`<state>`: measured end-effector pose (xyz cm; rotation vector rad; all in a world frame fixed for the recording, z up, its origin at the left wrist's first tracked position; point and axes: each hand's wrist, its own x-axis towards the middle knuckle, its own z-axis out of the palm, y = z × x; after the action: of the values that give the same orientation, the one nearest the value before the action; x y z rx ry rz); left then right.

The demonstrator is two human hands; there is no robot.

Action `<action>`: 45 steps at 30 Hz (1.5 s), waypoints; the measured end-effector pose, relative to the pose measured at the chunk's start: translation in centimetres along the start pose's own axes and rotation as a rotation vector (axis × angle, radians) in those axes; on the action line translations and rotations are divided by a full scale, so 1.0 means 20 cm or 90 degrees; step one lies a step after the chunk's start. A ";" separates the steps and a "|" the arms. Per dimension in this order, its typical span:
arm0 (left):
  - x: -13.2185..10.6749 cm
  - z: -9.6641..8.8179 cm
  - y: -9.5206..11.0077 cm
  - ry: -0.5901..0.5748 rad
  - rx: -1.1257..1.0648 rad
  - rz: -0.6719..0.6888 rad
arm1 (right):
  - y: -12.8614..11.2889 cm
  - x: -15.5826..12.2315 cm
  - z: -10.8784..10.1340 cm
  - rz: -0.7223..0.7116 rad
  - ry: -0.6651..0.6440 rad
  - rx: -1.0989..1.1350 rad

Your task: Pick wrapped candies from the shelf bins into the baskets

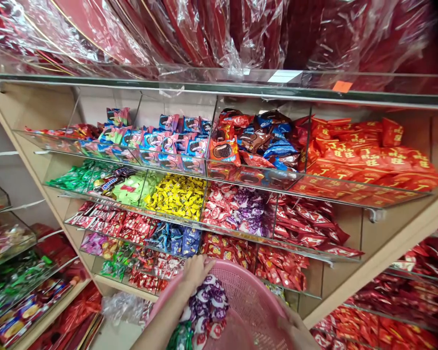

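A pink perforated plastic basket is held in front of the shelves. Inside it are wrapped candies: purple-and-white ones, a few red-and-white ones and green ones. My left hand is closed at the basket's far rim, its forearm crossing over the left side; the fingertips are hidden beyond the rim. My right hand grips the right rim, its fingers partly hidden and slightly blurred. Matching purple candies lie in a shelf compartment ahead, beside red-and-white ones.
Tiered wooden shelves with glass dividers hold blue-and-pink packets, orange-red packets, yellow candies and green candies. A glass shelf edge runs above, under plastic-wrapped red items. More stocked shelves stand left and right.
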<state>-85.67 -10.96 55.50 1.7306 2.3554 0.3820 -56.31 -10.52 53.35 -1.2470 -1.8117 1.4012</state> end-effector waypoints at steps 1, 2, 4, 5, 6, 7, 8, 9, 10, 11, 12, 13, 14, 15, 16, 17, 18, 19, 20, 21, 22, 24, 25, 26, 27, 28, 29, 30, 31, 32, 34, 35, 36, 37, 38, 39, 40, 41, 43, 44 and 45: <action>0.00 0.01 -0.01 -0.002 -0.001 -0.007 | -0.01 0.01 -0.02 -0.001 0.015 -0.075; 0.01 0.01 -0.02 -0.004 -0.002 -0.013 | -0.05 0.02 -0.04 0.005 0.039 -0.162; 0.01 0.01 -0.02 -0.014 -0.008 -0.017 | -0.18 0.03 -0.07 0.019 0.085 -0.325; 0.01 0.00 -0.01 -0.018 -0.012 -0.018 | -0.27 0.04 -0.08 0.007 0.103 -0.387; 0.01 0.00 -0.01 -0.020 -0.015 -0.018 | -0.38 0.05 -0.09 -0.026 0.090 -0.417; 0.01 -0.01 0.00 -0.020 -0.017 -0.019 | -0.51 0.07 -0.09 -0.089 0.068 -0.426; 0.01 -0.01 0.00 -0.018 -0.020 -0.021 | -0.63 0.10 -0.08 -0.165 0.056 -0.428; 0.00 -0.01 0.00 -0.015 -0.023 -0.023 | -0.75 0.14 -0.07 -0.239 0.058 -0.428; 0.00 -0.02 0.01 -0.012 -0.027 -0.025 | -0.85 0.18 -0.05 -0.315 0.061 -0.426; -0.01 -0.02 0.01 -0.010 -0.032 -0.024 | -0.94 0.24 -0.03 -0.383 0.062 -0.430; -0.01 -0.02 0.01 -0.009 -0.037 -0.023 | -1.02 0.31 -0.01 -0.438 0.075 -0.436; -0.02 -0.02 0.01 -0.009 -0.042 -0.023 | -1.08 0.38 0.02 -0.482 0.092 -0.450; -0.02 -0.02 0.01 -0.010 -0.044 -0.025 | -1.13 0.45 0.04 -0.521 0.112 -0.469; -0.02 -0.02 0.01 -0.011 -0.044 -0.028 | -1.16 0.51 0.07 -0.547 0.124 -0.496; -0.02 -0.02 0.01 -0.012 -0.045 -0.033 | -1.19 0.57 0.09 -0.561 0.129 -0.531; -0.02 -0.02 0.01 -0.013 -0.047 -0.037 | -1.21 0.63 0.11 -0.564 0.128 -0.568; -0.02 -0.02 0.01 -0.014 -0.051 -0.039 | -1.23 0.67 0.13 -0.559 0.123 -0.606; -0.02 -0.02 0.01 -0.015 -0.056 -0.040 | -1.24 0.70 0.15 -0.549 0.118 -0.640; -0.02 -0.02 0.01 -0.015 -0.060 -0.041 | -1.25 0.73 0.17 -0.537 0.116 -0.668; -0.01 -0.02 0.01 -0.014 -0.063 -0.042 | -1.25 0.74 0.18 -0.527 0.117 -0.690; -0.01 -0.02 0.00 -0.011 -0.065 -0.041 | -1.25 0.75 0.19 -0.519 0.122 -0.707; -0.01 -0.01 0.00 -0.006 -0.067 -0.036 | -1.24 0.75 0.20 -0.510 0.139 -0.729; -0.01 -0.01 0.00 -0.004 -0.068 -0.032 | -1.23 0.75 0.21 -0.506 0.147 -0.738; -0.01 -0.01 0.00 -0.004 -0.069 -0.029 | -1.22 0.75 0.21 -0.503 0.153 -0.747; -0.01 0.00 0.00 -0.006 -0.070 -0.027 | -1.21 0.75 0.21 -0.502 0.157 -0.754; -0.01 0.00 0.00 -0.006 -0.070 -0.028 | -1.20 0.75 0.21 -0.504 0.159 -0.761; -0.01 0.00 0.00 -0.008 -0.068 -0.030 | -1.19 0.74 0.20 -0.507 0.158 -0.764; -0.01 -0.01 0.01 -0.010 -0.066 -0.033 | -1.19 0.75 0.20 -0.511 0.155 -0.764; -0.01 -0.01 0.01 -0.013 -0.063 -0.035 | -1.19 0.75 0.20 -0.516 0.150 -0.761; -0.01 -0.01 0.01 -0.016 -0.061 -0.036 | -1.19 0.75 0.20 -0.520 0.146 -0.754; -0.01 -0.02 0.01 -0.020 -0.057 -0.038 | -1.19 0.76 0.18 -0.527 0.141 -0.728; -0.01 -0.02 0.01 -0.021 -0.054 -0.038 | -1.19 0.76 0.18 -0.532 0.139 -0.708; -0.01 -0.02 0.01 -0.020 -0.052 -0.038 | -1.19 0.76 0.17 -0.539 0.136 -0.684; -0.01 -0.02 0.01 -0.021 -0.051 -0.038 | -1.19 0.77 0.16 -0.546 0.132 -0.655; -0.01 -0.02 0.01 -0.023 -0.050 -0.037 | -1.19 0.77 0.15 -0.554 0.127 -0.624; -0.01 -0.03 0.02 -0.026 -0.049 -0.038 | -1.19 0.76 0.14 -0.561 0.121 -0.594; -0.01 -0.03 0.02 -0.031 -0.048 -0.039 | -1.19 0.75 0.13 -0.565 0.117 -0.566; -0.01 -0.03 0.02 -0.035 -0.047 -0.041 | -1.19 0.73 0.13 -0.569 0.114 -0.542; -0.01 -0.03 0.02 -0.038 -0.040 -0.044 | -1.19 0.66 0.12 -0.576 0.108 -0.504; 0.00 -0.03 0.02 -0.039 -0.035 -0.043 | -1.19 0.62 0.12 -0.580 0.103 -0.490; 0.00 -0.02 0.02 -0.042 -0.030 -0.040 | -1.18 0.57 0.12 -0.586 0.096 -0.477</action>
<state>-85.51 -10.93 56.04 1.6198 2.3289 0.3626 -71.44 -2.42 73.36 -0.5780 -2.4034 0.1175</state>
